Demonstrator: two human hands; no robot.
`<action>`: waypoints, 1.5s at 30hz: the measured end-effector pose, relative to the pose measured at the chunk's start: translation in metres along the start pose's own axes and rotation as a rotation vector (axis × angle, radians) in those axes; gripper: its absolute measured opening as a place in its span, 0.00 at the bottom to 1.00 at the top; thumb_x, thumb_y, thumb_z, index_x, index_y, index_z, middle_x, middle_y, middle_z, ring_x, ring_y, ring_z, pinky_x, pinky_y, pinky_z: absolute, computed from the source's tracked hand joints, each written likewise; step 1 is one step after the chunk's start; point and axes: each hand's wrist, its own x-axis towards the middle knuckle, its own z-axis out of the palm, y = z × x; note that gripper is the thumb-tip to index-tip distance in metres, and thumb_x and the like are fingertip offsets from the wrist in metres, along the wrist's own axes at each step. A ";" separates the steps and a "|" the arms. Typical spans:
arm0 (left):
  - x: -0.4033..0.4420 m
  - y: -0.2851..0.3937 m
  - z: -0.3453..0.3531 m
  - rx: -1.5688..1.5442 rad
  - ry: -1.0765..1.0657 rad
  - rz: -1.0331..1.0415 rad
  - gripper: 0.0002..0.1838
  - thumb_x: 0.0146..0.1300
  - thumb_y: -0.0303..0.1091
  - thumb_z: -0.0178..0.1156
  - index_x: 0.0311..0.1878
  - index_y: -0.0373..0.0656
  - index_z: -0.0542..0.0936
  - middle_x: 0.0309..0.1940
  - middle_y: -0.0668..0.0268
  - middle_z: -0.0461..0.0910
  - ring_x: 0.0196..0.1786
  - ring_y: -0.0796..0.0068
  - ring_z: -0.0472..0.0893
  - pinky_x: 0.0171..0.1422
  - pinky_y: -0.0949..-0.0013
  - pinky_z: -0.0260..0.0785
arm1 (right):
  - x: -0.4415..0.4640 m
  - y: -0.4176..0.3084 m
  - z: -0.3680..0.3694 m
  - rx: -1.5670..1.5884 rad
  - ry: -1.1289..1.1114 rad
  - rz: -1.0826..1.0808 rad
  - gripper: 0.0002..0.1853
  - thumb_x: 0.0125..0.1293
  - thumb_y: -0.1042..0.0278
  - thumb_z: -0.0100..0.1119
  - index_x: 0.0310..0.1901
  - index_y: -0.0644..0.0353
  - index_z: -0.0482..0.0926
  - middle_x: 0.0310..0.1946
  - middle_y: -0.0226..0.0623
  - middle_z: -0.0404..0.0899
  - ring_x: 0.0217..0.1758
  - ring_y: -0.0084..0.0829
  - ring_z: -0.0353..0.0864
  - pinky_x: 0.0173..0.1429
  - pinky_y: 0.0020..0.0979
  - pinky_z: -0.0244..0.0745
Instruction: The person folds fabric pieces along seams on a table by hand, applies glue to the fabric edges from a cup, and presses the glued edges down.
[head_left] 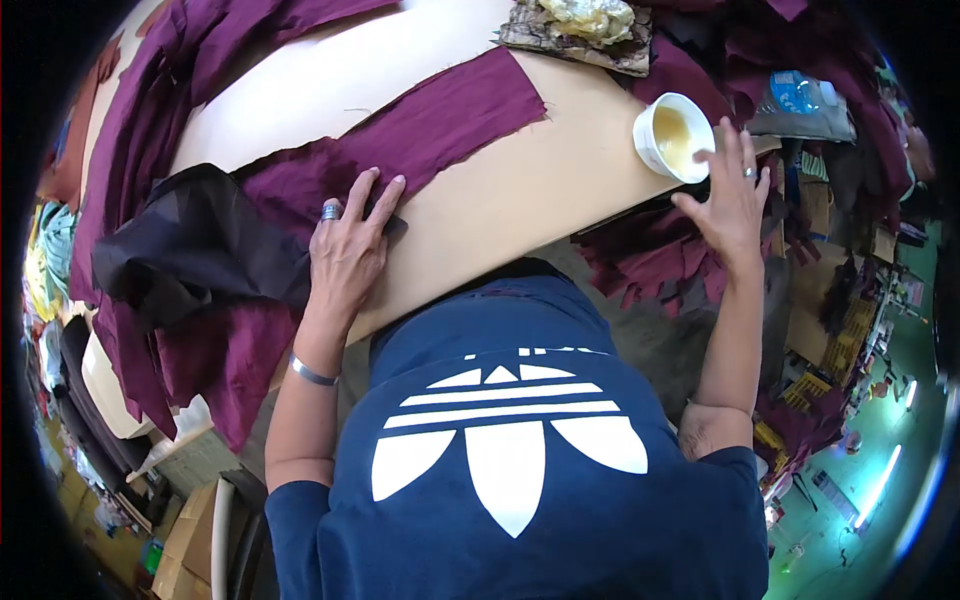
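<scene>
My left hand (350, 235) lies on the table with two fingers stretched out, their tips at the lower edge of a maroon fabric strip (440, 125). Dark, thin cloth (205, 250) is bunched just left of that hand, and a small dark bit shows beside its palm. At the table's right end stands a white cup (648, 150) holding a yellowish liquid. My right hand (730, 200) is at the cup's right side, fingers spread and curved. One fingertip overlaps the rim; whether it touches the cup I cannot tell.
A bark-like slab (620, 50) with a yellowish crumpled lump sits at the table's far edge. More maroon fabric (135, 200) drapes over the left side. A plastic bottle (795, 93) lies at the right. Fabric scraps (665, 255) hang below the table edge.
</scene>
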 end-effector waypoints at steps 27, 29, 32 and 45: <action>0.004 -0.002 0.001 -0.032 -0.073 -0.031 0.37 0.45 0.21 0.55 0.63 0.56 0.69 0.66 0.78 0.64 0.38 0.63 0.74 0.44 0.67 0.74 | 0.042 -0.166 0.068 0.097 0.181 -0.191 0.22 0.58 0.74 0.48 0.55 0.69 0.68 0.39 0.40 0.71 0.44 0.37 0.73 0.48 0.39 0.67; 0.004 -0.002 0.001 -0.027 -0.073 -0.029 0.37 0.45 0.21 0.56 0.63 0.56 0.69 0.66 0.79 0.63 0.38 0.64 0.74 0.44 0.67 0.74 | 0.035 -0.169 0.062 0.040 0.187 -0.236 0.21 0.58 0.72 0.48 0.55 0.67 0.69 0.38 0.39 0.71 0.43 0.35 0.74 0.46 0.38 0.66; 0.003 -0.003 0.002 -0.020 -0.067 -0.022 0.37 0.45 0.21 0.56 0.64 0.56 0.69 0.66 0.79 0.63 0.37 0.64 0.74 0.44 0.67 0.74 | 0.034 -0.166 0.056 0.013 0.201 -0.285 0.20 0.58 0.71 0.49 0.53 0.64 0.70 0.37 0.36 0.72 0.43 0.32 0.74 0.45 0.37 0.65; 0.003 -0.003 0.001 -0.004 -0.046 -0.004 0.33 0.48 0.23 0.53 0.62 0.56 0.71 0.65 0.75 0.66 0.38 0.63 0.76 0.36 0.68 0.70 | 0.036 -0.154 0.058 -0.066 0.216 -0.370 0.24 0.58 0.69 0.51 0.58 0.53 0.70 0.36 0.29 0.72 0.46 0.27 0.73 0.48 0.40 0.61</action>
